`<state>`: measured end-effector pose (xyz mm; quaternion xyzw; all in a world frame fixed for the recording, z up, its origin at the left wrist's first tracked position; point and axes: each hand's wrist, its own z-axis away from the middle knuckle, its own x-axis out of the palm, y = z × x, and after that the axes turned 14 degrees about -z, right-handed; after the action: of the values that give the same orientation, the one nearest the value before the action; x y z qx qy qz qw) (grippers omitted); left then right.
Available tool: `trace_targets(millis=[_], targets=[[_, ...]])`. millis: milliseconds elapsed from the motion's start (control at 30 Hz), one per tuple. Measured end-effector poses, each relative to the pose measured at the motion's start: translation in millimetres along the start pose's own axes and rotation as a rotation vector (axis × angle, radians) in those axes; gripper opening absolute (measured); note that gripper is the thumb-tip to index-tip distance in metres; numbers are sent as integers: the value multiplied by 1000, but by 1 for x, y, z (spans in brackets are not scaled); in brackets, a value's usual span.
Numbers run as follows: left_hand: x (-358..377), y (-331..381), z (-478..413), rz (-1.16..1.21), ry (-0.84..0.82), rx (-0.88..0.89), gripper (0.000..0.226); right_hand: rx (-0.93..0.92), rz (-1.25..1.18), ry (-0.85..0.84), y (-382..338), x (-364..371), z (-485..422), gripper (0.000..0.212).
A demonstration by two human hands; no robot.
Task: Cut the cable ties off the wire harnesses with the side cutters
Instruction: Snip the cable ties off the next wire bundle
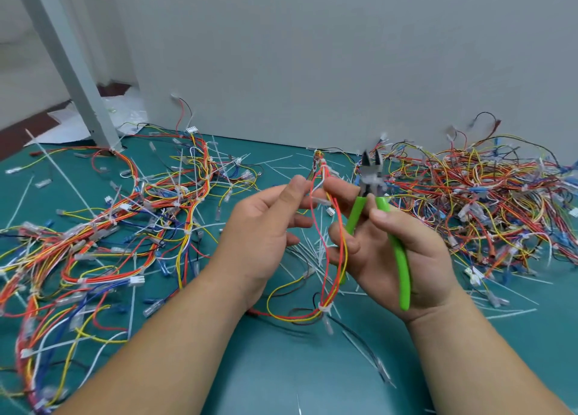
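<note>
Roughly midway, I'd judge: cut tie scraps litter the mat, yet the harness held between both hands keeps a cable tie at its lower end. Left hand pinches its wires. Right hand grips the side cutters, jaws apart, off the wires. The right pile looks uncut.

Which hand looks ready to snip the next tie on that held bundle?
Right. The right hand grips the green side cutters, jaws apart, beside the wire harness; the left hand only pinches its wires, steadying them.
</note>
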<state>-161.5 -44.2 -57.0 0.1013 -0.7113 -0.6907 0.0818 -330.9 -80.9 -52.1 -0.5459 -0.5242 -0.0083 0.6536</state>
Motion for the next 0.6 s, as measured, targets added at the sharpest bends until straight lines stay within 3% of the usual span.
trace_targets(millis=[133, 300, 467, 600], targets=[[-3, -1, 2, -90, -32, 66, 27, 73, 97, 3, 7, 1, 0, 69], [-4, -3, 0, -27, 19, 37, 15, 80, 137, 107, 9, -5, -4, 51], [-2, -5, 0, -81, 39, 124, 20, 48, 38, 153, 6, -10, -8, 54], [3, -6, 6, -241, -70, 251, 24, 5, -165, 99, -3, -13, -7, 74]])
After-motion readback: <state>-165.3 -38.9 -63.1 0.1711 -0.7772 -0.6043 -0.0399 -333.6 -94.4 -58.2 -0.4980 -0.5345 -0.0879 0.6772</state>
